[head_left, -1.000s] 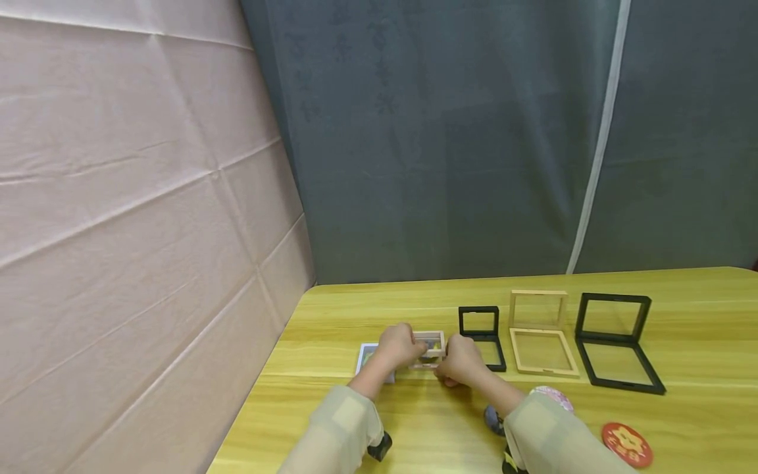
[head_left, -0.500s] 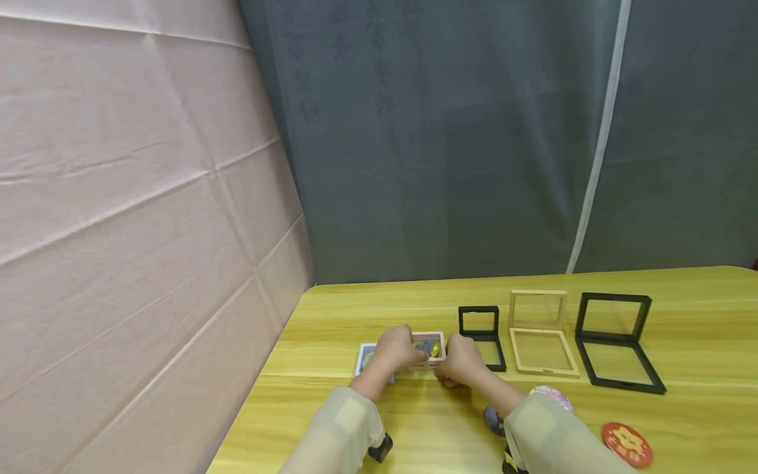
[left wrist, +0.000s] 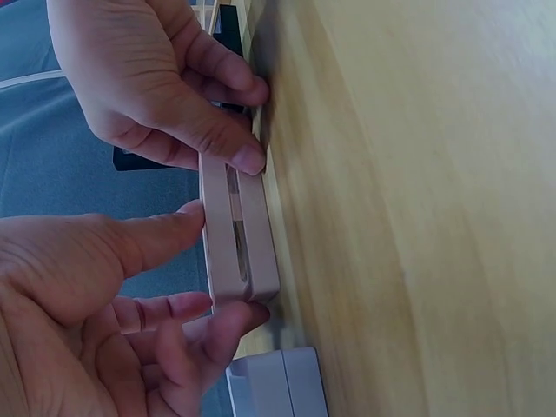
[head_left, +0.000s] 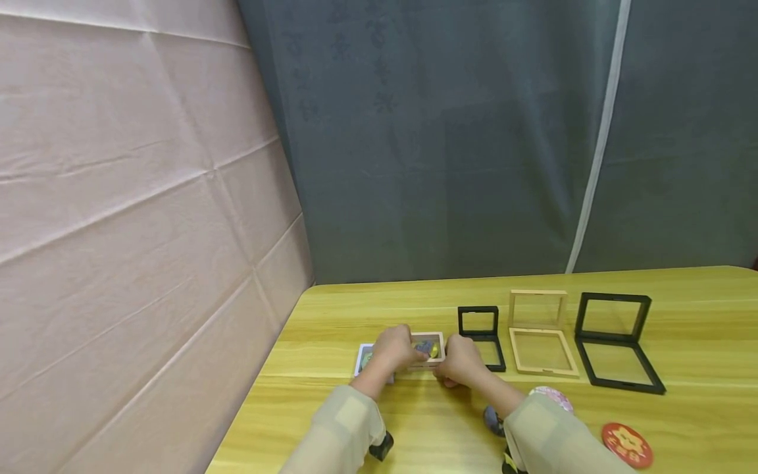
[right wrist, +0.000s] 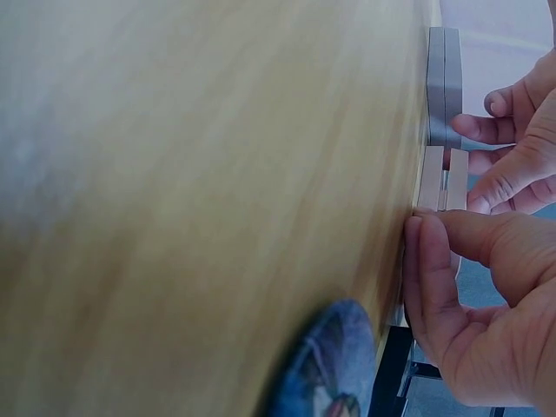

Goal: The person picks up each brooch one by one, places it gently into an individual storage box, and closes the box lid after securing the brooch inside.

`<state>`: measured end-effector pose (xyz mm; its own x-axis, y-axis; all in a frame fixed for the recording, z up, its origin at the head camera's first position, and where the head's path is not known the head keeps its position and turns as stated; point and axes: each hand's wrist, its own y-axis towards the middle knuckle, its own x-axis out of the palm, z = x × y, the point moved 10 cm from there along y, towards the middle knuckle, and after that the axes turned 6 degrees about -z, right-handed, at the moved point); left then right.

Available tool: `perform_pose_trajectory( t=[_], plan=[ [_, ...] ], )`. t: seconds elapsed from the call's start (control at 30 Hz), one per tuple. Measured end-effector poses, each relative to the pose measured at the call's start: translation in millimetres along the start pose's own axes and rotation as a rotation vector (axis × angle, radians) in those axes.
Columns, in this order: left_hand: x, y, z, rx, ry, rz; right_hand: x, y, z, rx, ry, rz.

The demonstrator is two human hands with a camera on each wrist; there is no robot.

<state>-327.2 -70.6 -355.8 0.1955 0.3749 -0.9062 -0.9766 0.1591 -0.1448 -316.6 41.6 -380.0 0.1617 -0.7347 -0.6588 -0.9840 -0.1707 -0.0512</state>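
Both hands hold a small beige display frame (head_left: 428,367) on the table. Through its clear window a grey and yellow item (head_left: 434,349) shows. My left hand (head_left: 395,347) has its thumb on the lid edge and its fingers at the left end. My right hand (head_left: 464,359) pinches the right end, thumb and fingertips at the front corner. In the left wrist view, the frame's two halves (left wrist: 224,252) lie together with a narrow slot between them. Close by on the left, a pale lavender frame (left wrist: 276,382) stands closed, partly behind my left hand in the head view.
Unfolded frames stand to the right: a small black one (head_left: 496,355), a light wooden one (head_left: 514,352) and a large black one (head_left: 622,384). Near my right sleeve lie a dark round badge (head_left: 493,420), a pink badge (head_left: 553,396) and a red badge (head_left: 628,444).
The beige frame's lid, raised a second ago, has come down onto its lower half. Both hands have stayed nearly in place at its ends.
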Motion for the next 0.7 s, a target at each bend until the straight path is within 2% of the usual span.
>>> perform_pose_trajectory(
  t=[0.7],
  plan=[
    [-0.7,2.9,-2.8,0.013,-0.024,0.016,2.2,1.5,1.7,0.009,0.008,-0.004]
  ],
)
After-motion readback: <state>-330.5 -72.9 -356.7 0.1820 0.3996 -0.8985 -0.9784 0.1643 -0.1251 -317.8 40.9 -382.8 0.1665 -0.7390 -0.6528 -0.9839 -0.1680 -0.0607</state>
